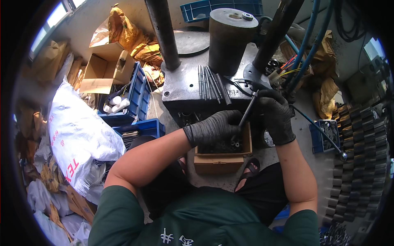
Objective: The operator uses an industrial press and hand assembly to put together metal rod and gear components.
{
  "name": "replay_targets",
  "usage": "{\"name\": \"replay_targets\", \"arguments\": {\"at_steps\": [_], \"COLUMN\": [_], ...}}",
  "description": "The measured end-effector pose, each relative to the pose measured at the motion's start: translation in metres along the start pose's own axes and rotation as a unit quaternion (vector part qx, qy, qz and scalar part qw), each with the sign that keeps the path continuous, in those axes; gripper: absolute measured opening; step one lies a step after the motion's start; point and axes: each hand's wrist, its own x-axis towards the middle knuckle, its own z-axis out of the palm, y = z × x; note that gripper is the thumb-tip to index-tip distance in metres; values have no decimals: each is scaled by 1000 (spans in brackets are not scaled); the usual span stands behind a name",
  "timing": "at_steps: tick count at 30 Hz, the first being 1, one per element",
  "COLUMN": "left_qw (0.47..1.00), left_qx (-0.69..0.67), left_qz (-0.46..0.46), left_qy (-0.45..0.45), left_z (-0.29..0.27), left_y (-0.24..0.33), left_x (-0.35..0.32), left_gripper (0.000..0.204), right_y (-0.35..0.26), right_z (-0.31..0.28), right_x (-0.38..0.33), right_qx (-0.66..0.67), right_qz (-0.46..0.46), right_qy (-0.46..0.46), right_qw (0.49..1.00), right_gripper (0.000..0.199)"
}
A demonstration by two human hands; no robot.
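Observation:
Both hands wear dark grey knit gloves and meet in front of the machine's metal table (184, 88). A dark metal rod (248, 108) slants between them. My left hand (217, 128) is closed on its lower end. Fingers of my right hand (277, 115) curl round its upper end, which shows a wider, paler head. Several slim metal rods (209, 84) lie side by side on the table just beyond my hands. Under my left hand sits an open cardboard box (219, 165) with small metal parts inside, partly hidden by the glove.
A thick metal cylinder (230, 45) with a ring-shaped bearing (247, 16) on top stands between two posts. A lever with a ball end (343, 156) juts out at right, near stacked metal cylinders (361, 151). Blue crates (141, 92) and a white sack (82, 131) are at left.

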Motion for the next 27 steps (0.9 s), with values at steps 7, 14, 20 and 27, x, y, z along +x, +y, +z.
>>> {"name": "replay_targets", "arguments": {"at_steps": [7,14,20,27], "left_qw": [1000,999,999,994], "left_qx": [-20,4,-1,-25], "left_qz": [10,41,32,80], "left_qy": [9,16,24,71], "left_z": [-1,-1,-7,-20], "left_y": [-7,-17,-10,-2], "left_x": [-3,0,-7,-12], "left_gripper": [32,34,43,49], "right_y": [-7,-9,-21,8], "right_z": [25,39,48,58], "right_x": [3,-8,-14,-15], "right_qx": [163,95,-20,60], "right_qz": [102,76,66,126], "right_qy": [28,32,34,-10], "right_qw": [981,992,997,990], "right_gripper": [38,40,42,40]}}
